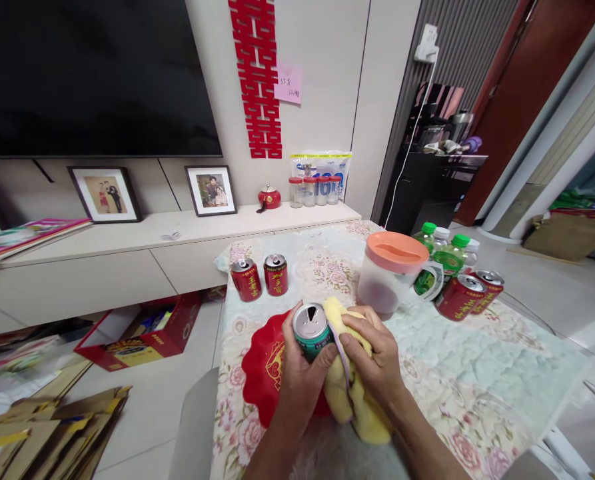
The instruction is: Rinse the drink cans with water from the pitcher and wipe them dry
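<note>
My left hand [302, 377] is wrapped round a green can [311, 328] with a silver top and an opened mouth. The can is tilted toward me above a red scalloped plate [258, 363]. My right hand [374, 353] grips a yellow cloth [372, 417] with a purple edge, pressed against the can's right side. Part of the cloth hangs down below my hand. Beyond the plate, two red cans [247, 283] [276, 279] stand upright on the flowered tablecloth [327, 267].
A plastic pitcher [377, 287] with an orange lid stands beyond my right hand. Right of it are green-capped bottles [450, 257] and two more red cans [461, 300]. Glass jars [310, 193] and framed photos [211, 191] line the cabinet. A red box [142, 333] lies on the floor.
</note>
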`<state>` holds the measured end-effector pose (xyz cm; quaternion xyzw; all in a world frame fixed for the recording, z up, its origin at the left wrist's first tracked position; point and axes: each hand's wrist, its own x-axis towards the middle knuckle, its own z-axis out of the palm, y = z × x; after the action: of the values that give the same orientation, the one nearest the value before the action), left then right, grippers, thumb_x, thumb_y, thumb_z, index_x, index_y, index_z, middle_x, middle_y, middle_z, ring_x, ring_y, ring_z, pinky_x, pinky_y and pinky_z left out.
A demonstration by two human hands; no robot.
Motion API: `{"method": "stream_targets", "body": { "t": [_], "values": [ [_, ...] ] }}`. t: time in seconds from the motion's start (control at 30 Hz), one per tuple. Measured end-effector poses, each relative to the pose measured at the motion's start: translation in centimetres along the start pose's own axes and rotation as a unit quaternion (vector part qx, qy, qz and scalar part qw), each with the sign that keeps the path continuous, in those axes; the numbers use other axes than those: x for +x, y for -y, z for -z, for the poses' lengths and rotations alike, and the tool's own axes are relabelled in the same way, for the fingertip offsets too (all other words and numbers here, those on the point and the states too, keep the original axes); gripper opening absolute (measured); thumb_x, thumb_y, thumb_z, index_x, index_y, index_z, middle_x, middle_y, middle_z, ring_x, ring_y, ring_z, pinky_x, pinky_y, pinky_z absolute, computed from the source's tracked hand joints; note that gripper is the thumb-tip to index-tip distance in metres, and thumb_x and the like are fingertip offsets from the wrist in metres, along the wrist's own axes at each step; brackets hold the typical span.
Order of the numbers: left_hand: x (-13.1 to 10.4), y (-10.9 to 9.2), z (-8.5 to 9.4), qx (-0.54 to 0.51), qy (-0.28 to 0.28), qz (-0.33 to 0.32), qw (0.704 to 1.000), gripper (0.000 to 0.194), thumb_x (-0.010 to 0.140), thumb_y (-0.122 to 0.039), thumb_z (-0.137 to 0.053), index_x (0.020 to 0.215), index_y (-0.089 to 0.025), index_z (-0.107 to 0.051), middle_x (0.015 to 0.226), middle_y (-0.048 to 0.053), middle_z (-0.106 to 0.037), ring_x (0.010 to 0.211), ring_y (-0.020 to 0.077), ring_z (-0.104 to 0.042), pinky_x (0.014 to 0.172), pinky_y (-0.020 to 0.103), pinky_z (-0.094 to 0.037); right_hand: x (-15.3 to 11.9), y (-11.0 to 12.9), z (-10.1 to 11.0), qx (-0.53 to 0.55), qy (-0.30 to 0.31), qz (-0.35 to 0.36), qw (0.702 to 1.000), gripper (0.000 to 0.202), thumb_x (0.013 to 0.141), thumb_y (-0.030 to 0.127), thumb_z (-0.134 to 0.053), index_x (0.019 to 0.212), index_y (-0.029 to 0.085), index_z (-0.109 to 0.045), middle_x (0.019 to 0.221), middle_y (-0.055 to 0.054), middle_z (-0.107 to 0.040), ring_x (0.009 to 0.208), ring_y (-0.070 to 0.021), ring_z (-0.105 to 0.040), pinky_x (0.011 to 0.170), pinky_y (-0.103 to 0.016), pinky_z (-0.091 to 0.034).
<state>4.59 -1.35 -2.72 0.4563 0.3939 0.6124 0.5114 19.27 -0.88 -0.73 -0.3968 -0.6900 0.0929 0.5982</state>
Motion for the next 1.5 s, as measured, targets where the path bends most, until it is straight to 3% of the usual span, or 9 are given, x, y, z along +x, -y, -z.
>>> {"method": "stream_targets", "body": {
  "t": [0.1,0.23,0.53,0.77,1.03,1.27,1.4,1.5],
  "values": [
    [-0.1,-0.1,-0.1,-0.018,0.027,0.008,0.999,0.082,0.08,-0.047,-0.082,0.146,-0.028,-0.038,0.148,0.014,-0.058,0.135,0.0325,-0.061,0.113,0.051,-0.049,0.0,-0.1,0.1,0.0,0.003,-0.002,1.0,0.018,0.093,0.025,-0.067,0.108,0.022,-0.077,0.1,-0.008,-0.074,0.095,-0.0236,-0.069,0.082,-0.037,-0.056],
    [-0.3,-0.2,0.0,-0.004,0.045,-0.013,0.999,0.077,0.077,-0.045,-0.085,0.14,-0.027,-0.046,0.139,0.011,-0.063,0.128,0.0317,-0.064,0.109,0.048,-0.052,0.0,-0.6,0.1,0.021,0.019,-0.06,0.998,0.023,0.096,0.031,-0.064,0.111,0.022,-0.078,0.102,-0.009,-0.074,0.097,-0.0238,-0.069,0.085,-0.038,-0.056],
    [-0.4,-0.3,0.0,0.068,0.032,-0.132,0.988,0.069,0.075,-0.04,-0.088,0.134,-0.027,-0.055,0.135,0.011,-0.058,0.127,0.033,-0.061,0.109,0.051,-0.049,-0.1,-1.9,-0.3,0.054,0.058,-0.187,0.979,0.027,0.098,0.04,-0.061,0.102,0.024,-0.083,0.094,-0.007,-0.076,0.091,-0.0225,-0.07,0.084,-0.035,-0.055],
    [-0.2,0.2,0.0,0.051,0.0,-0.061,0.997,0.08,0.075,-0.043,-0.087,0.143,-0.027,-0.048,0.14,0.013,-0.063,0.129,0.0342,-0.064,0.109,0.05,-0.051,0.1,-1.3,-0.2,0.049,0.062,-0.135,0.988,0.023,0.098,0.032,-0.062,0.103,0.025,-0.083,0.097,-0.007,-0.076,0.094,-0.0214,-0.07,0.084,-0.034,-0.055],
    [-0.1,0.6,0.1,0.063,0.02,-0.027,0.997,0.093,0.079,-0.043,-0.084,0.157,-0.026,-0.036,0.156,0.016,-0.052,0.144,0.036,-0.053,0.12,0.053,-0.044,0.0,-0.9,0.2,0.054,0.03,-0.098,0.993,0.019,0.098,0.029,-0.065,0.106,0.025,-0.081,0.1,-0.006,-0.074,0.099,-0.0216,-0.068,0.088,-0.035,-0.053],
    [-0.8,0.1,0.5,0.126,0.072,-0.049,0.988,0.078,0.092,-0.035,-0.068,0.161,-0.027,-0.032,0.172,0.011,-0.032,0.16,0.0338,-0.028,0.131,0.053,-0.027,-0.1,-2.0,0.2,0.073,0.013,-0.168,0.983,0.022,0.099,0.035,-0.063,0.107,0.027,-0.082,0.103,-0.005,-0.074,0.099,-0.0207,-0.068,0.091,-0.035,-0.052],
    [-0.9,0.3,0.7,0.108,0.079,-0.05,0.99,0.078,0.094,-0.037,-0.066,0.162,-0.028,-0.031,0.173,0.009,-0.029,0.16,0.033,-0.028,0.131,0.051,-0.028,-0.2,-2.2,0.2,0.06,0.017,-0.164,0.985,0.023,0.1,0.035,-0.062,0.106,0.027,-0.082,0.1,-0.005,-0.074,0.096,-0.0202,-0.068,0.089,-0.034,-0.052],
    [-0.6,0.3,0.5,0.078,0.071,-0.026,0.994,0.079,0.091,-0.036,-0.069,0.161,-0.027,-0.034,0.171,0.01,-0.035,0.158,0.0334,-0.033,0.129,0.05,-0.033,0.0,-1.9,0.3,0.032,0.014,-0.126,0.991,0.021,0.1,0.031,-0.062,0.105,0.025,-0.082,0.098,-0.006,-0.074,0.095,-0.0202,-0.069,0.086,-0.034,-0.054]
  ]
}}
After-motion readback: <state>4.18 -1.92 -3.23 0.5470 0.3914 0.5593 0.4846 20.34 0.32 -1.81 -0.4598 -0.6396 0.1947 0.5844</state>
